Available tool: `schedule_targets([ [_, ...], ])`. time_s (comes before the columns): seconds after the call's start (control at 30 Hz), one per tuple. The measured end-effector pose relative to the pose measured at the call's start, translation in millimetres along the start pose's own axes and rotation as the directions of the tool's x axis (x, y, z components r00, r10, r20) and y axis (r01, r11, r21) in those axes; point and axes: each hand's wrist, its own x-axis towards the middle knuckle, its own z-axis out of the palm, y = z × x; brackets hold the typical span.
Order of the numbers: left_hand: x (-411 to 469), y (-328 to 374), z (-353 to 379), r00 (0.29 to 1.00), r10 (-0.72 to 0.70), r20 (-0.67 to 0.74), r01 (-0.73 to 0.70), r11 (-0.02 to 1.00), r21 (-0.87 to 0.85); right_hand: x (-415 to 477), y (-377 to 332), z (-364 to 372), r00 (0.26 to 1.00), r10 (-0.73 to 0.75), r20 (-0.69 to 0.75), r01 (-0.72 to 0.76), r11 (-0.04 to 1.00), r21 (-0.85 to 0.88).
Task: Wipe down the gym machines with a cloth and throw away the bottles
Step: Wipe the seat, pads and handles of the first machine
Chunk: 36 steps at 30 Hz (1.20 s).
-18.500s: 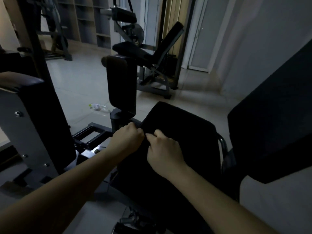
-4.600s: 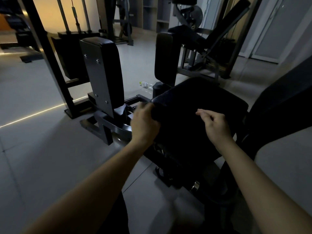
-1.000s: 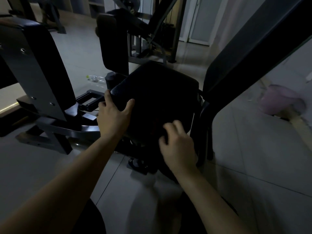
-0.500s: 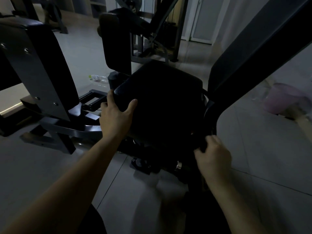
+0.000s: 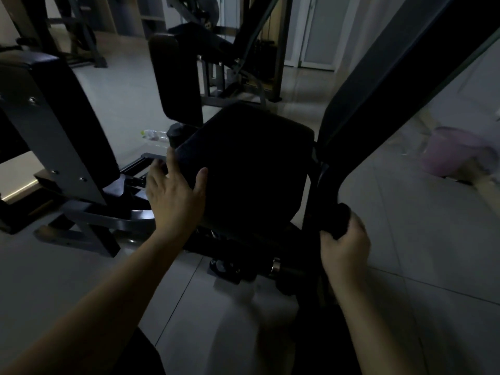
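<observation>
The wiping step is in hand, and the bottles are judged not yet dealt with. The cloth [image 5: 336, 220], a dark wad, is gripped in the curled right hand [image 5: 345, 250] and pressed to the frame post [image 5: 328, 182] beside the seat pad [image 5: 243, 163]. The left hand [image 5: 173, 196] is laid with straight, spread fingers on the pad's front corner. 1 bottle [image 5: 154, 135] lies on the floor beyond the machine. Next, the cloth would probably be drawn along the post under steady pressure.

2 bare hands [image 5: 173, 196], dark clothing [image 5: 151, 358].
</observation>
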Motion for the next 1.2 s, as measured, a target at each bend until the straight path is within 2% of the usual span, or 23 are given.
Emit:
schedule_targets([
  [0.07, -3, 10, 9, 0.976, 0.213, -0.043, -0.211, 0.976, 0.063, 3, -9, 8, 0.992, 0.119, 0.044, -0.126, 0.968, 0.217],
  [0.13, -7, 21, 23, 0.922, 0.385, 0.038, -0.387, 0.917, 0.094, -4, -22, 23, 0.954, 0.247, 0.17, -0.293, 0.89, 0.35],
  [0.23, -13, 32, 37, 0.87, 0.464, 0.168, -0.491, 0.849, 0.197, -21, -33, 38, 0.901, 0.338, 0.273, -0.427, 0.808, 0.407],
  [0.33, -16, 33, 42, 0.877, 0.448, 0.174, -0.48, 0.836, 0.268, -21, -39, 39, 0.871, 0.399, 0.285, -0.491, 0.72, 0.49],
  [0.4, -17, 34, 43, 0.879, 0.444, 0.176, -0.477, 0.837, 0.27, 3, -38, 44, 0.853, 0.462, 0.243, -0.518, 0.692, 0.503],
  [0.47, -16, 34, 42, 0.881, 0.44, 0.176, -0.473, 0.837, 0.274, 43, -36, 56, 0.848, 0.488, 0.207, -0.525, 0.722, 0.45],
  [0.6, -16, 35, 43, 0.881, 0.44, 0.173, -0.472, 0.836, 0.279, 85, -43, 68, 0.831, 0.5, 0.243, -0.556, 0.735, 0.388],
  [0.77, -16, 36, 44, 0.884, 0.438, 0.162, -0.467, 0.836, 0.289, 10, -29, 43, 0.845, 0.431, 0.316, -0.523, 0.788, 0.325],
  [0.83, -16, 36, 45, 0.884, 0.442, 0.154, -0.468, 0.838, 0.281, 7, -27, 46, 0.845, 0.397, 0.359, -0.519, 0.773, 0.366],
  [0.9, -16, 35, 45, 0.88, 0.446, 0.162, -0.474, 0.837, 0.272, 24, -34, 56, 0.834, 0.394, 0.385, -0.542, 0.712, 0.446],
  [0.93, -15, 35, 45, 0.88, 0.446, 0.163, -0.474, 0.838, 0.269, 36, -38, 62, 0.807, 0.419, 0.417, -0.587, 0.65, 0.483],
  [1.03, -15, 36, 45, 0.882, 0.444, 0.156, -0.471, 0.841, 0.268, 77, -38, 68, 0.663, 0.515, 0.543, -0.743, 0.36, 0.565],
  [1.1, -16, 36, 46, 0.884, 0.444, 0.147, -0.467, 0.843, 0.267, 97, -32, 70, 0.638, 0.493, 0.592, -0.767, 0.335, 0.547],
  [1.2, -16, 36, 45, 0.883, 0.445, 0.151, -0.47, 0.843, 0.26, 106, -26, 80, 0.711, 0.43, 0.557, -0.703, 0.399, 0.59],
])
